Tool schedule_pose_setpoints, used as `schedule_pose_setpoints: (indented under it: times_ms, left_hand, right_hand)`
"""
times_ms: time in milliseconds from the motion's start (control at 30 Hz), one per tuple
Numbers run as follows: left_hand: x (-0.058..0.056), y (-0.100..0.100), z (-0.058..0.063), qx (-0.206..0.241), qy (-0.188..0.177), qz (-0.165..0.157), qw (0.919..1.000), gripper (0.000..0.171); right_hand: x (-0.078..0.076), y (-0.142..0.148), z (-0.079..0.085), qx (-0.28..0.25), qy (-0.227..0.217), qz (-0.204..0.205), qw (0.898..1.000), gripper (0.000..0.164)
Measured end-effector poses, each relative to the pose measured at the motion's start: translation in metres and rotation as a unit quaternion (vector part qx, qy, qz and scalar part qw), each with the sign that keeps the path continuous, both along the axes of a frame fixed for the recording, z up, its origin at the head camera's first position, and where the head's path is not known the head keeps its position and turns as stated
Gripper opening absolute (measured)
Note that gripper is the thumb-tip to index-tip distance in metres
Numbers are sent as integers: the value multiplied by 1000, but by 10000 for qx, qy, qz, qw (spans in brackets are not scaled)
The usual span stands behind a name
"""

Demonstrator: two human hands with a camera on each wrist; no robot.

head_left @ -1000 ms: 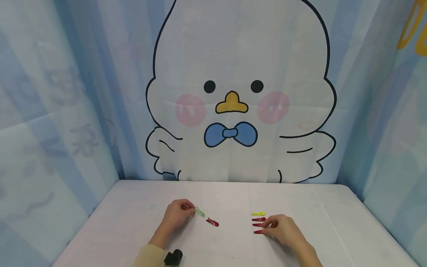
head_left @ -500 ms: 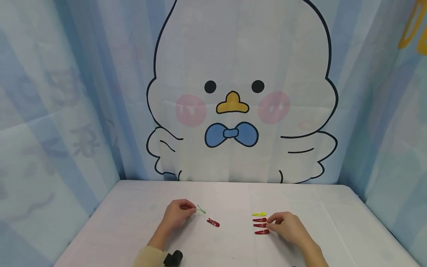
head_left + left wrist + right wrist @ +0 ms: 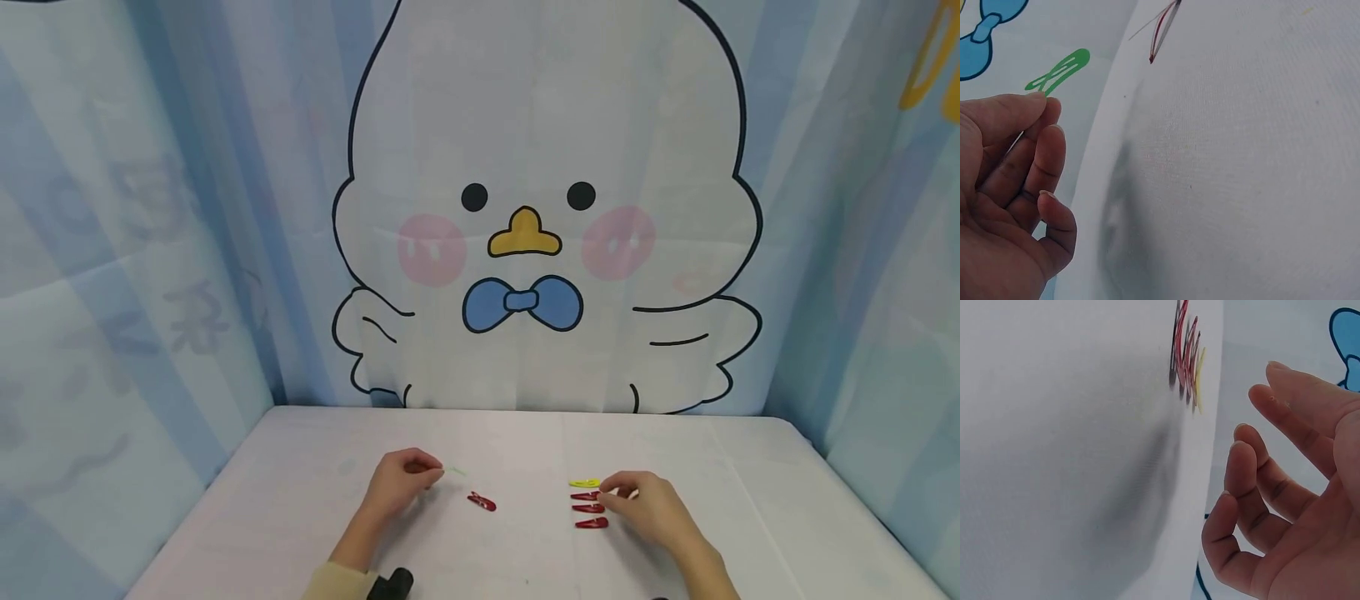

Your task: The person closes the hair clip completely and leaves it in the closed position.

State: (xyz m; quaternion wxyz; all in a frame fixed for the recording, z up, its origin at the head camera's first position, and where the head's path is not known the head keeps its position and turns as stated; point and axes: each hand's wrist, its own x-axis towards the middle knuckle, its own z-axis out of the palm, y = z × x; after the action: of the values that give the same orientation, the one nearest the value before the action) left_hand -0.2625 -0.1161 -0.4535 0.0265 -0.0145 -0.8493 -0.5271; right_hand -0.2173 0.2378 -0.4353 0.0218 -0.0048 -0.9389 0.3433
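Observation:
My left hand (image 3: 402, 483) pinches a green hair clip (image 3: 1065, 70) between thumb and forefinger, above the table. The clip's two arms are spread apart in the left wrist view. On the table near that hand lies a red hair clip (image 3: 482, 502), its prongs apart. To the right, a yellow hair clip (image 3: 584, 483) lies in a column with several red hair clips (image 3: 592, 523) below it. My right hand (image 3: 643, 504) hovers just right of this column. Its fingers are loosely bent, with nothing between them in the right wrist view (image 3: 1285, 487).
A white cloth covers the table (image 3: 525, 558). Behind it hangs a curtain (image 3: 525, 358) printed with a cartoon duck, and more curtains close off both sides. A black wrist device (image 3: 392, 585) sits at the left sleeve (image 3: 337, 581).
My right hand has let go of the lowest red clip in the column and shifted up and slightly right. The green clip has turned edge-on in my left fingers.

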Motion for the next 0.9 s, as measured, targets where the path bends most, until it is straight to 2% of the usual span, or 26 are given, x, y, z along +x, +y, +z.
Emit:
schedule_pose_setpoints:
  times_ms: [267, 467, 900]
  left_hand:
    - [4, 1, 2, 330, 88, -191, 9992, 9]
    - [7, 2, 4, 547, -8, -167, 9984, 11]
    - [13, 5, 7, 838, -18, -180, 9963, 14]
  right_hand:
    - [-1, -5, 8, 11, 10, -9, 10000, 16]
    - [-2, -10, 13, -14, 3, -45, 10000, 21]
    - [0, -22, 11, -216, 333, 20, 9992, 26]
